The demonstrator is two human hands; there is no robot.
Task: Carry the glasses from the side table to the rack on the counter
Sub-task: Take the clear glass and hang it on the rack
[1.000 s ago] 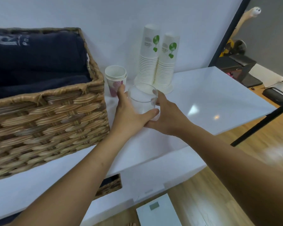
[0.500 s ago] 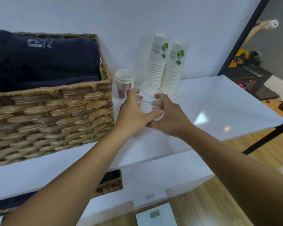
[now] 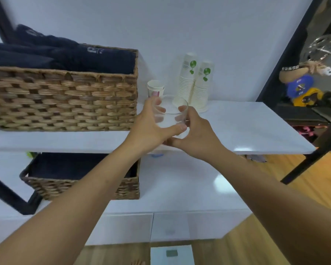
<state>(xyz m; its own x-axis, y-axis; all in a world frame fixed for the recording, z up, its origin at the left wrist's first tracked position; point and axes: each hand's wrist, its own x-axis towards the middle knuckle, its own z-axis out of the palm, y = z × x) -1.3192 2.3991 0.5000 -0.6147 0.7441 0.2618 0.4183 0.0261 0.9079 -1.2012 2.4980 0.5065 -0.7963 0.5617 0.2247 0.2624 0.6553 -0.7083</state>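
Note:
A clear drinking glass (image 3: 171, 116) stands upright between both my hands, at or just above the white upper shelf (image 3: 246, 129). My left hand (image 3: 151, 129) wraps its left side, thumb across the front. My right hand (image 3: 195, 136) cups its right side and base. Whether the glass rests on the shelf or is lifted I cannot tell. No rack is in view.
A wicker basket (image 3: 65, 100) with dark folded towels fills the shelf's left. Behind the glass stand a small paper cup (image 3: 155, 90) and two stacks of paper cups (image 3: 196, 83). A second basket (image 3: 80, 180) sits on the lower shelf. Wooden floor lies right.
The view has pulled back and lowered, so the lower shelf and second basket now show. Both hands keep the same hold on the glass, which seems slightly nearer the shelf's front edge.

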